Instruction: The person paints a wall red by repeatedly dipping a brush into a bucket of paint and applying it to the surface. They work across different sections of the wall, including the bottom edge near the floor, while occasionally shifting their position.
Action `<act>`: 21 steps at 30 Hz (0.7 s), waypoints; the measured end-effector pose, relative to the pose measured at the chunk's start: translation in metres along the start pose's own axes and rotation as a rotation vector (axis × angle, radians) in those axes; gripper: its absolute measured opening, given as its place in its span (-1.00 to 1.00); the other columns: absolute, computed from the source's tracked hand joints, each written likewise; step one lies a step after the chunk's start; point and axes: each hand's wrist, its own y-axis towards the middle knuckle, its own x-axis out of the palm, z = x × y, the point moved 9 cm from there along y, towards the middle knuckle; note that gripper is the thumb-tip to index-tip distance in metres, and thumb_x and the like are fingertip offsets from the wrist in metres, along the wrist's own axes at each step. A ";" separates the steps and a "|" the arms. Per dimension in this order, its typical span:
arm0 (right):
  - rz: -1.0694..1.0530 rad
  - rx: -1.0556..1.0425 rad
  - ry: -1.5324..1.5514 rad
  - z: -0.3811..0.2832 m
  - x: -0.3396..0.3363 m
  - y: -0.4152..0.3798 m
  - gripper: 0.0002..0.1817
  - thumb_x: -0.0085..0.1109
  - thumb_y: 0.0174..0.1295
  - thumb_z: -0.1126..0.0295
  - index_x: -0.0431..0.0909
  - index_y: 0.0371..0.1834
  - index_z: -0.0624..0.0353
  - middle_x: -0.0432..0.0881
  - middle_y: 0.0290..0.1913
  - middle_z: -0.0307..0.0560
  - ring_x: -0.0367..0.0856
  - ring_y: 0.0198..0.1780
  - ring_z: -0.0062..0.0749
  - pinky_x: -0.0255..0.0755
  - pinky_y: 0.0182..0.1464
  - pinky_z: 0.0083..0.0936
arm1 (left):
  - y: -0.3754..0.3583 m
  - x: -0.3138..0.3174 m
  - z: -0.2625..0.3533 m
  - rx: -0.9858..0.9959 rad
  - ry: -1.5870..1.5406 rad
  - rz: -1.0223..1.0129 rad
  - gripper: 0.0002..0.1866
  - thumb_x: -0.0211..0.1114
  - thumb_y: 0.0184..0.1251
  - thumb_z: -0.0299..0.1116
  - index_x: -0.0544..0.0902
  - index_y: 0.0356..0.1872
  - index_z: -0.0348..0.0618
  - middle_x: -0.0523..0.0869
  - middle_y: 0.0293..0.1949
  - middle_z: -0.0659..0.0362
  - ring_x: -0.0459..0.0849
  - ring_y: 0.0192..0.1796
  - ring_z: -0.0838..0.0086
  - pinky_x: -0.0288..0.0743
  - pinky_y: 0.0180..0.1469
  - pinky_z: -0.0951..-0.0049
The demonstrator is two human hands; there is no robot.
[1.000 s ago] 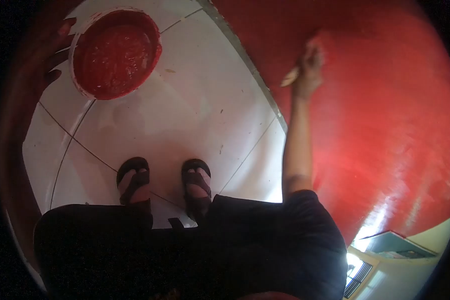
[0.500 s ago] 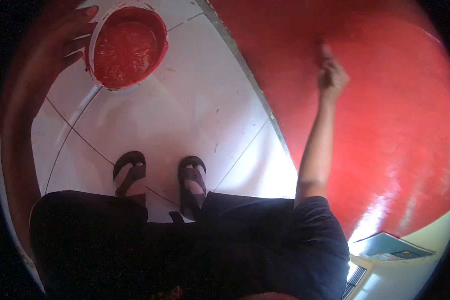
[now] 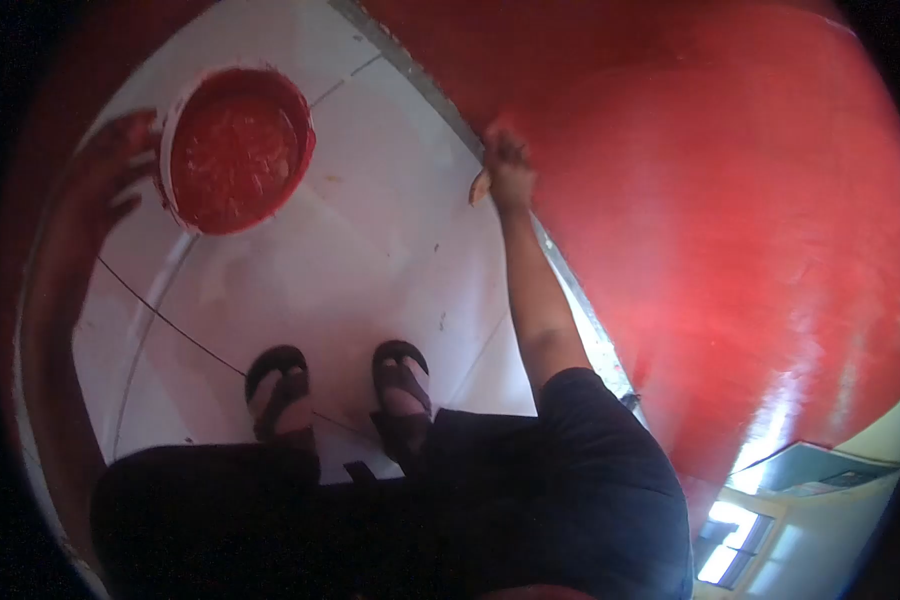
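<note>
A round bucket (image 3: 288,185) of wet red paint is at the upper left over white floor tiles, its rim smeared red and white. My left hand (image 3: 120,165) is beside it, fingers spread and their tips right at the bucket's left side. Against the edge between the white tiles and the broad red painted surface (image 3: 690,230), my right hand (image 3: 510,172) is closed. A tan, wooden-looking end (image 3: 480,188) of a tool sticks out of that fist; its other end blurs into the red.
My sandalled feet (image 3: 402,378) stand on the white tiles (image 3: 370,270) below the bucket. A grey strip (image 3: 435,95) borders the red surface. At the lower right are a green board (image 3: 820,468) and a bright window (image 3: 735,540).
My right hand has swung left and slightly down, from over the red surface to its edge. The view has shifted, so bucket, left hand and feet appear lower.
</note>
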 end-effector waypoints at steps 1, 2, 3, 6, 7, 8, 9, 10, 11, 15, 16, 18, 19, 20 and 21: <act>-0.164 -0.007 0.229 -0.016 0.023 -0.015 -0.71 0.23 0.00 0.42 0.67 -0.15 -0.02 0.67 -0.01 -0.06 0.69 -0.03 -0.10 0.60 -0.08 -0.18 | -0.005 0.005 0.000 -0.042 0.035 -0.039 -0.30 0.22 0.30 0.20 0.44 0.36 0.02 0.59 0.23 0.13 0.52 0.28 0.34 0.19 0.32 0.26; -0.144 0.006 0.240 -0.019 0.021 -0.011 -0.71 0.23 0.00 0.42 0.67 -0.15 -0.02 0.67 -0.01 -0.06 0.69 -0.03 -0.10 0.60 -0.08 -0.18 | -0.004 0.004 0.000 -0.028 0.053 -0.027 -0.30 0.22 0.30 0.20 0.44 0.36 0.02 0.59 0.23 0.13 0.52 0.28 0.34 0.19 0.32 0.26; -0.256 0.074 0.373 -0.014 0.026 -0.010 -0.79 0.21 0.03 0.44 0.68 -0.24 -0.05 0.69 -0.07 -0.05 0.68 -0.03 -0.07 0.59 -0.08 -0.17 | -0.005 0.007 -0.007 -0.058 0.042 -0.082 -0.28 0.18 0.31 0.24 0.42 0.37 0.03 0.56 0.25 0.09 0.50 0.31 0.30 0.18 0.36 0.21; -0.357 0.190 0.412 0.028 -0.024 0.042 -0.86 0.15 0.11 0.48 0.67 -0.33 0.00 0.70 -0.18 -0.02 0.67 -0.03 -0.03 0.56 -0.06 -0.21 | -0.013 0.008 -0.003 -0.055 -0.002 -0.141 -0.25 0.13 0.34 0.28 0.39 0.39 0.02 0.53 0.28 0.03 0.47 0.35 0.24 0.16 0.41 0.14; -0.357 0.255 0.330 0.062 -0.046 0.059 -0.87 0.10 0.16 0.51 0.66 -0.35 0.08 0.70 -0.23 0.01 0.67 -0.02 -0.03 0.54 -0.06 -0.27 | -0.012 0.015 0.005 -0.033 -0.015 -0.155 -0.26 0.10 0.36 0.28 0.38 0.40 0.01 0.52 0.28 0.02 0.46 0.36 0.22 0.15 0.41 0.14; -0.209 0.330 0.895 0.112 -0.058 0.081 -0.86 0.05 0.21 0.53 0.64 -0.38 0.15 0.70 -0.29 -0.01 0.70 -0.10 -0.11 0.53 -0.13 -0.33 | -0.012 0.022 0.010 -0.005 -0.036 -0.180 -0.26 0.10 0.36 0.28 0.38 0.40 0.01 0.52 0.28 0.02 0.46 0.36 0.22 0.15 0.41 0.14; -0.028 0.363 1.264 0.140 -0.101 0.105 -0.87 0.06 0.22 0.55 0.60 -0.43 0.22 0.69 -0.36 -0.07 0.68 -0.22 -0.26 0.51 -0.21 -0.42 | -0.011 0.017 0.011 0.021 -0.010 -0.108 -0.26 0.09 0.37 0.27 0.38 0.40 -0.01 0.51 0.30 0.01 0.45 0.37 0.20 0.14 0.43 0.13; 0.162 0.340 1.624 0.166 -0.145 0.130 -0.86 0.07 0.22 0.57 0.56 -0.48 0.29 0.67 -0.43 -0.13 0.66 -0.34 -0.41 0.49 -0.28 -0.52 | -0.008 0.011 0.012 0.037 0.024 -0.030 -0.26 0.08 0.38 0.27 0.37 0.40 -0.02 0.50 0.31 -0.01 0.43 0.39 0.18 0.13 0.44 0.11; 0.208 0.092 1.260 0.165 -0.206 0.151 -0.87 0.09 0.19 0.60 0.57 -0.50 0.29 0.68 -0.42 -0.14 0.65 -0.34 -0.47 0.49 -0.28 -0.57 | -0.004 0.012 0.012 0.047 0.020 -0.043 -0.26 0.08 0.38 0.27 0.37 0.40 -0.02 0.50 0.31 -0.01 0.43 0.39 0.18 0.13 0.44 0.11; 0.751 -0.073 0.349 0.171 -0.385 0.182 -0.89 0.11 0.13 0.68 0.60 -0.49 0.32 0.74 -0.31 -0.13 0.66 -0.31 -0.58 0.50 -0.26 -0.69 | 0.003 0.002 0.011 0.106 -0.003 -0.002 -0.22 0.03 0.37 0.31 0.35 0.43 -0.04 0.43 0.39 -0.03 0.37 0.45 0.13 0.09 0.50 0.05; 0.772 -0.086 0.239 0.154 -0.407 0.186 -0.89 0.09 0.12 0.69 0.62 -0.45 0.35 0.76 -0.28 -0.12 0.65 -0.31 -0.58 0.52 -0.25 -0.68 | 0.004 0.002 0.012 0.129 -0.021 -0.022 -0.21 0.02 0.37 0.32 0.35 0.43 -0.04 0.44 0.38 -0.03 0.37 0.44 0.13 0.09 0.50 0.05; 0.771 -0.039 0.183 0.151 -0.398 0.179 -0.83 0.05 0.16 0.68 0.66 -0.30 0.36 0.77 -0.17 -0.11 0.67 -0.29 -0.57 0.54 -0.25 -0.67 | 0.001 0.002 0.013 0.137 0.016 0.001 -0.21 0.02 0.36 0.33 0.37 0.42 -0.03 0.48 0.35 -0.03 0.39 0.44 0.15 0.10 0.49 0.05; 0.753 0.020 0.238 0.162 -0.377 0.174 -0.76 0.03 0.19 0.66 0.69 -0.18 0.34 0.77 -0.09 -0.10 0.68 -0.28 -0.57 0.55 -0.25 -0.67 | -0.002 0.002 0.012 0.127 0.018 0.002 -0.21 0.02 0.36 0.33 0.37 0.42 -0.03 0.48 0.35 -0.03 0.39 0.44 0.15 0.10 0.49 0.05; 0.737 0.079 0.292 0.172 -0.356 0.169 -0.69 0.01 0.23 0.64 0.72 -0.07 0.32 0.77 -0.01 -0.09 0.70 -0.26 -0.56 0.56 -0.25 -0.66 | -0.005 -0.001 0.009 0.114 0.032 0.018 -0.20 0.02 0.35 0.34 0.38 0.41 -0.04 0.49 0.34 -0.03 0.39 0.43 0.16 0.10 0.49 0.06; 0.673 0.052 0.221 0.149 -0.319 0.160 -0.76 0.06 0.23 0.58 0.73 -0.16 0.28 0.76 0.00 -0.07 0.72 -0.21 -0.48 0.58 -0.23 -0.58 | -0.008 -0.004 0.008 0.104 0.046 0.034 -0.19 0.02 0.34 0.35 0.39 0.41 -0.05 0.50 0.33 -0.03 0.40 0.43 0.17 0.09 0.49 0.07</act>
